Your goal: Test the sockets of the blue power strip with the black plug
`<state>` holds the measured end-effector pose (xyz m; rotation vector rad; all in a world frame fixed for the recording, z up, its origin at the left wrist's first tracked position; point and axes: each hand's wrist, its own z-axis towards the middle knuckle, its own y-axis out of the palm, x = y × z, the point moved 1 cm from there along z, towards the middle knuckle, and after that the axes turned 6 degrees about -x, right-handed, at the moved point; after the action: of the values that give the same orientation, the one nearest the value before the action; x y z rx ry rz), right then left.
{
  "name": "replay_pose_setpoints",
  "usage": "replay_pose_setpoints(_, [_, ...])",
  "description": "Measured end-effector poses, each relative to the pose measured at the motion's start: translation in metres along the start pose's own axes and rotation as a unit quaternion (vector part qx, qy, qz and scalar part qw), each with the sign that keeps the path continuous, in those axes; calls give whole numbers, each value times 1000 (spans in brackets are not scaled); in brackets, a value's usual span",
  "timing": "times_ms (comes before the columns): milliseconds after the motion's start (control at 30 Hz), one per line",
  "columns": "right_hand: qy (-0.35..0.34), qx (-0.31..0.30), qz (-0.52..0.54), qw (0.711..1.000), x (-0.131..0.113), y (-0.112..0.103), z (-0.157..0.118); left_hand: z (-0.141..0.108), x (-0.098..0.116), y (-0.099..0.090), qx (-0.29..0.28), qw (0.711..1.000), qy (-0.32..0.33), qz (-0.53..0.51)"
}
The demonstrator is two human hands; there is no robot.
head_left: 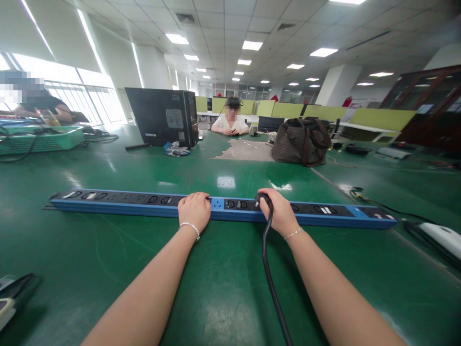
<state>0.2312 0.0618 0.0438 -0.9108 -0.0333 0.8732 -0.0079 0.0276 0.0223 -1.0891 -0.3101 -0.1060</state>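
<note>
A long blue power strip (118,209) with black and blue sockets lies across the green table in front of me. My left hand (195,209) is wrapped over the strip near its middle, just left of a blue socket. Right of the middle, my right hand (278,210) is closed round a black plug (260,200), held at the strip's top face. Whether its pins are in a socket is hidden. From the plug a thick black cable (268,259) runs down toward me.
Farther back on the green table (216,278) stand a black computer case (154,117), gloves (176,149) and a brown bag (300,142). A green basket (61,139) is at the left, a white device (441,239) at the right. People sit across the table and at far left.
</note>
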Motion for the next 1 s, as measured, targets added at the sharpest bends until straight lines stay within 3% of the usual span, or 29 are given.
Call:
replay_pose_setpoints(233, [-8, -30, -33, 999, 6, 8, -5, 1, 0, 1, 0, 1000, -2, -2])
replay_pose_setpoints(467, [-82, -46, -105, 990, -4, 6, -3, 1, 1, -1, -11, 1000, -8, -2])
replay_pose_setpoints(733, [-3, -30, -60, 998, 0, 12, -7, 0, 1, -1, -16, 1000, -6, 0])
replay_pose_setpoints(1000, [27, -42, -53, 997, 14, -1, -14, 0, 2, -2, -12, 1000, -2, 3])
